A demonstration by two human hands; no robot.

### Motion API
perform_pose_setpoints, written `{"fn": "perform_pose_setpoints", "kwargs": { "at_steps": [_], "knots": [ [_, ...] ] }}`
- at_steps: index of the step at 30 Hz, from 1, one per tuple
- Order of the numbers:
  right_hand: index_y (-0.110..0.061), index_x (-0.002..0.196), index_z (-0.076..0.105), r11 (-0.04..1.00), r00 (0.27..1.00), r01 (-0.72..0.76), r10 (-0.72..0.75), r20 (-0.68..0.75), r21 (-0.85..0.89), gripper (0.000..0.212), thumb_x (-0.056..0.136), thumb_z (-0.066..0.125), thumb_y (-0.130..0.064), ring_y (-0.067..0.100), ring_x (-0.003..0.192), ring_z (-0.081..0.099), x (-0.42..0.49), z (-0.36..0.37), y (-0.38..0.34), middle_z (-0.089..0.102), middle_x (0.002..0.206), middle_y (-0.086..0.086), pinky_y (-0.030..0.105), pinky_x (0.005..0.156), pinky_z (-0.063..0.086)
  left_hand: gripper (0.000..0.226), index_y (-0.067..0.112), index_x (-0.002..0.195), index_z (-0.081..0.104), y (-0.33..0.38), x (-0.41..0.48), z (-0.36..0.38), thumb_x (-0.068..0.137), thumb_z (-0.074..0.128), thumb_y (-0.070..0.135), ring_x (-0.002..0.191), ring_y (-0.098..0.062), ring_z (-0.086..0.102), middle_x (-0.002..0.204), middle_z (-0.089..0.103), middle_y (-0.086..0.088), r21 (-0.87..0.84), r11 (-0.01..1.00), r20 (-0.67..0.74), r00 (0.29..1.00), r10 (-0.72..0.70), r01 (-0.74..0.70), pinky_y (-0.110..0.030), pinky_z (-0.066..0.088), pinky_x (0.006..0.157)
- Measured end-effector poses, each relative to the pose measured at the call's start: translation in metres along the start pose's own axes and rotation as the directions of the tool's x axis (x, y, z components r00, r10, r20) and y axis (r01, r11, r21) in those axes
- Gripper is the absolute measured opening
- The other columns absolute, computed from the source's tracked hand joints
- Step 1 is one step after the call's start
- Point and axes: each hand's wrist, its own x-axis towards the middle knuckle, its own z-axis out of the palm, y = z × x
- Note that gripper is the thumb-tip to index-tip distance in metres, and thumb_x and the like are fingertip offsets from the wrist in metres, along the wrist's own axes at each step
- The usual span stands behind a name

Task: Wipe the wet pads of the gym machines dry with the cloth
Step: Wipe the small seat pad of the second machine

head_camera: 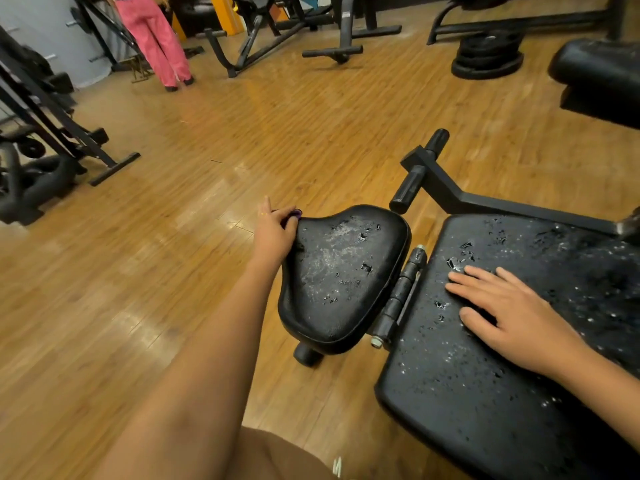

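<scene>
A black seat pad of a bench carries water drops and worn patches. Beside it on the right lies the larger black back pad, also speckled with drops. My left hand curls over the far left edge of the seat pad, and a small purple thing shows at its fingertips; I cannot tell whether that is a cloth. My right hand rests flat, fingers spread, on the back pad. No cloth is plainly in view.
The bench's black frame with two roller grips juts out behind the pads. Wooden floor spreads to the left. A person in pink trousers stands far left among machines. Stacked weight plates and another pad sit at the far right.
</scene>
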Motion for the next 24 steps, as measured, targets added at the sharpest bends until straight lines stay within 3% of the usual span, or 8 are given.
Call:
{"fn": "perform_pose_setpoints", "kwargs": {
  "at_steps": [2,6,10,16,20,24],
  "knots": [
    [-0.041,0.146,0.035,1.0,1.0,-0.006,0.006,0.006,-0.007,0.065,0.089,0.011,-0.06,-0.009,0.143,0.003,0.0,-0.001,0.0,0.02,0.152,-0.028,0.029,0.12,-0.003,0.031,0.023,0.128,0.065,0.002,-0.005,-0.003,0.099,0.054,0.025,0.152,-0.032,0.002,0.163,0.017,-0.015,-0.041,0.999,0.005,1.0,-0.029,0.029,-0.046,0.018,0.119],
    [-0.043,0.149,0.027,1.0,0.999,-0.013,0.014,0.031,-0.024,0.068,0.087,0.005,-0.061,-0.007,0.144,-0.002,0.0,-0.003,-0.003,0.015,0.156,-0.027,0.03,0.12,-0.006,0.034,0.018,0.135,0.057,0.008,-0.017,0.001,0.105,0.043,0.024,0.152,-0.03,0.001,0.161,0.025,-0.011,-0.01,1.0,0.0,1.0,0.007,-0.007,-0.047,0.017,0.119],
    [-0.045,0.152,0.006,0.993,0.995,-0.051,0.06,0.077,-0.105,0.072,0.084,-0.004,-0.065,0.001,0.146,-0.011,0.005,-0.003,-0.013,-0.003,0.159,-0.022,0.035,0.118,-0.009,0.04,0.02,0.145,0.047,0.006,-0.025,0.002,0.106,0.039,0.027,0.153,-0.024,0.0,0.164,0.016,-0.006,0.019,0.999,0.014,0.999,-0.042,0.041,-0.05,0.021,0.12],
    [-0.032,0.155,0.013,0.978,0.986,-0.161,0.164,0.014,-0.134,0.069,0.092,0.011,-0.061,0.016,0.15,-0.005,0.012,0.007,-0.042,0.004,0.163,-0.008,0.046,0.12,-0.005,0.043,0.012,0.149,0.042,0.013,-0.045,0.009,0.107,0.037,0.021,0.152,-0.029,0.002,0.164,0.012,-0.012,0.023,0.998,-0.048,0.997,-0.064,0.065,-0.043,0.019,0.12],
    [-0.028,0.155,0.013,0.991,0.998,-0.053,0.057,0.026,-0.123,0.075,0.088,0.002,-0.06,0.012,0.149,-0.004,0.012,0.012,-0.042,0.005,0.163,-0.007,0.039,0.121,-0.006,0.049,0.014,0.155,0.029,0.013,-0.071,0.018,0.107,0.036,0.022,0.152,-0.031,0.0,0.165,0.001,-0.012,0.044,0.996,-0.028,0.996,-0.08,0.082,-0.043,0.021,0.119],
    [-0.029,0.155,0.012,0.992,0.999,-0.035,0.038,0.021,-0.121,0.076,0.087,0.0,-0.061,0.011,0.149,-0.004,0.013,0.011,-0.041,0.005,0.163,-0.007,0.04,0.121,-0.005,0.05,0.016,0.155,0.028,0.012,-0.088,0.016,0.107,0.037,0.023,0.152,-0.03,0.006,0.166,0.001,-0.009,0.048,0.996,0.009,0.997,-0.079,0.079,-0.044,0.023,0.12]
  ]
}}
